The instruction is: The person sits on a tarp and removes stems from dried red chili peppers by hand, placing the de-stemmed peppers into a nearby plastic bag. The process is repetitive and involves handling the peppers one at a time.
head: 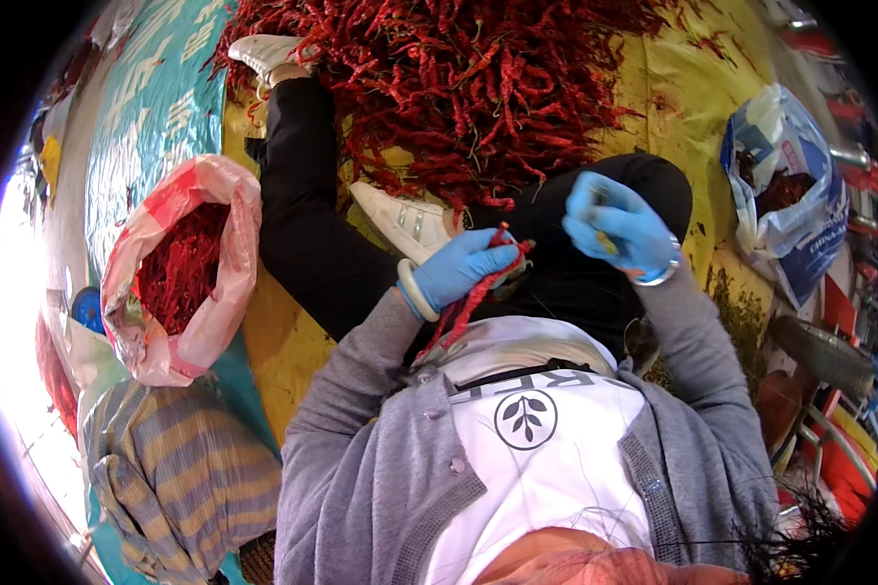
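Note:
My left hand (462, 269), in a blue glove with a pale bangle at its wrist, holds a few long dried red chili peppers (475, 301) above my lap. Their stem ends show near the fingertips, and the pods hang toward my waist. To the right, my right hand (614, 221), also gloved in blue, is raised over my bent knee. Its fingers are curled around small greenish-brown bits, probably stems, partly blurred. Beyond both hands a large heap of red chili peppers (475, 95) spreads between and past my shoes.
An open pink-and-white plastic bag (223, 292) of red chilies stands at left, beside striped cloth (183, 475). A blue-and-white bag (797, 241) with dark reddish-brown bits is at right, near a small wheel (823, 355). Yellow sheeting (285, 373) lies beneath me.

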`<state>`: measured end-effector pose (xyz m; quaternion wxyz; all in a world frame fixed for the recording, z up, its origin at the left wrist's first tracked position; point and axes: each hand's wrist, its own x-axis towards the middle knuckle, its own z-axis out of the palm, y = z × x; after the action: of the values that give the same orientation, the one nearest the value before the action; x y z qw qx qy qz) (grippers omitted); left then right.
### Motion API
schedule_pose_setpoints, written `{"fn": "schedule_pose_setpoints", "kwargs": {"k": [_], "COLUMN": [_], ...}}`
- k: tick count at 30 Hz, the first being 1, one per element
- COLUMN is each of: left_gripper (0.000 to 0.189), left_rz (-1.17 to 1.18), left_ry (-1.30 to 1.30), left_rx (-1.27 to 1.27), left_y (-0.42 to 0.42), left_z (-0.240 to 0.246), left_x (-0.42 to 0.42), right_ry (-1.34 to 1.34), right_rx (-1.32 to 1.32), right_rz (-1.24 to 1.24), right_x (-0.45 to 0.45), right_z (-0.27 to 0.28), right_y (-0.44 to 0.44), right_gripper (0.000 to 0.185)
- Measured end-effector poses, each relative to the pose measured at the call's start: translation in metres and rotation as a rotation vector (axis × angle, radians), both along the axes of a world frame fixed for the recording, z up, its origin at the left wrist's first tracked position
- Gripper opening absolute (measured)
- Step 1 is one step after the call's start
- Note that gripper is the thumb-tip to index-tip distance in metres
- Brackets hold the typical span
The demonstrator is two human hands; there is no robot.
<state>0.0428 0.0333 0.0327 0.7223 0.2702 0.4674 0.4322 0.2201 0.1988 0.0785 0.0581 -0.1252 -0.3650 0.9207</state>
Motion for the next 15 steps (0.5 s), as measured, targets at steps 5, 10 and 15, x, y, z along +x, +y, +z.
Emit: {"fn": "schedule_pose_setpoints", "kwargs": {"k": [5,10,15], "left_gripper": [0.023,0.024,0.022], "left_rz": [0.072,0.168,0.264], "left_ry": [-0.405,-0.442,-0.367], "left_rx": [-0.011,-0.028,-0.096], "left_y": [0.014,0.017,0.005], "left_z": [0.014,0.001,-0.01], "left_x": [0.007,0.027,0.021], "right_ry": [-0.568,-0.546,-0.456], "right_rx": [1.501,1.097,0.74], "right_rz": [0.974,0.164,-0.148], "right_x": [0.121,0.038,-0.017], "right_z": [0.045,0.042,-0.022], "right_y": [0.032,-0.017,-0.055], "right_gripper": [0.019,0.02,0.022]}}
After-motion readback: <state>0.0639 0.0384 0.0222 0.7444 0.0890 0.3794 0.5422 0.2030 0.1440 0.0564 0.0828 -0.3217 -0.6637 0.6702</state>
